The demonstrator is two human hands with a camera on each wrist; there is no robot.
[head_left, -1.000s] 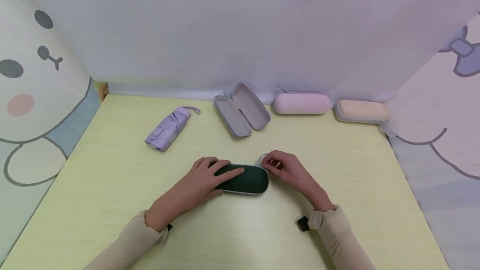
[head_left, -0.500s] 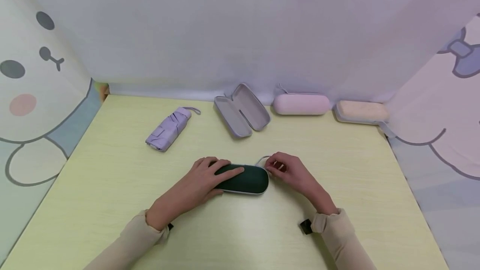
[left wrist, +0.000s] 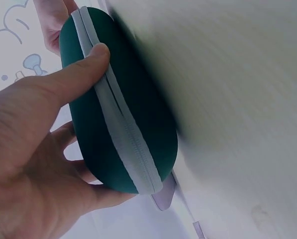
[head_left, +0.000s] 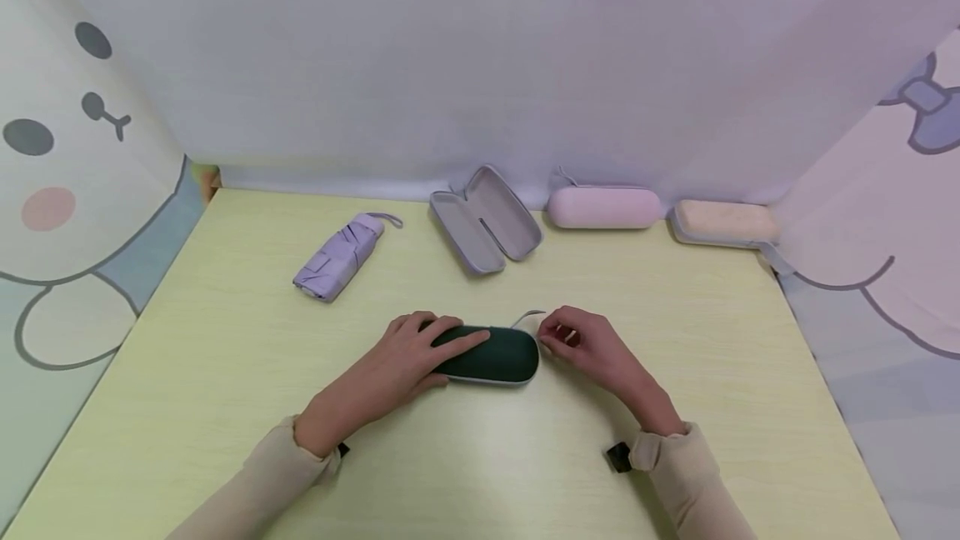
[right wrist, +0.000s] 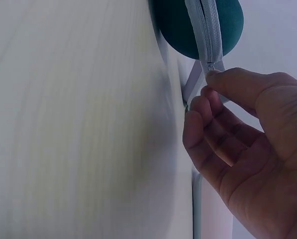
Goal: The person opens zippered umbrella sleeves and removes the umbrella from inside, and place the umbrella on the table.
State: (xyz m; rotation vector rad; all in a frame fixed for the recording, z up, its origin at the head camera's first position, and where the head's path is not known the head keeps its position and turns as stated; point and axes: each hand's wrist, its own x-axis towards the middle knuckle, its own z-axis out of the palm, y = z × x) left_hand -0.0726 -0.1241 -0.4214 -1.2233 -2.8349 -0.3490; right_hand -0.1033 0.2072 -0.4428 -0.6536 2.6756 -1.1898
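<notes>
A dark green zippered case point(head_left: 510, 357), shaped like a glasses case, lies at the middle of the table. My left hand point(head_left: 401, 357) grips its left part, fingers spread over the top. In the left wrist view the thumb presses on the grey zipper point(left wrist: 133, 144), and a dark slit runs along part of it near the thumb. With thumb and fingertips my right hand point(right wrist: 257, 144) pinches the zipper's end at the case's right end. Behind that end a thin grey wrist strap point(head_left: 527, 314) sticks out. The zipper pull is hidden by the fingers.
Towards the back left lies a folded lilac umbrella point(head_left: 340, 258). Along the back stand an open grey case point(head_left: 468, 232), a pink case point(head_left: 604, 207) and a peach-topped case point(head_left: 726, 222). Behind the table point(head_left: 465, 473) hangs a pale cloth point(head_left: 480, 65).
My right hand has slid slightly to the right along the case's end. More of the grey strap shows beside it. The left hand keeps its grip in nearly the same place.
</notes>
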